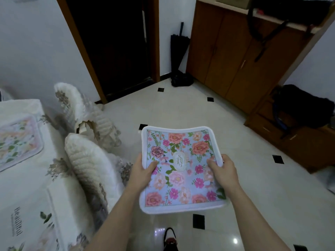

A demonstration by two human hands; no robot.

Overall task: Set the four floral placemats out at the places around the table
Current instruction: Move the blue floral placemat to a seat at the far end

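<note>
A floral placemat (pixel 181 147) with a pale blue ground, pink and orange flowers and a white border is held flat in the air over the floor. My left hand (pixel 143 171) grips its left edge and my right hand (pixel 223 169) grips its right edge, thumbs on top. It may be more than one mat stacked; I cannot tell. Another floral placemat (pixel 18 140) lies flat on the table (pixel 23 182) at the far left, which has a white floral cloth.
Two chairs with white quilted covers, one nearer (pixel 87 160) and one farther (pixel 81 109), stand between me and the table. A white box (pixel 59 211) sits on the table's near part. A wooden cabinet (pixel 241 57) lines the right side; a dark doorway (pixel 112 44) lies ahead. Glossy tiled floor (pixel 181 109).
</note>
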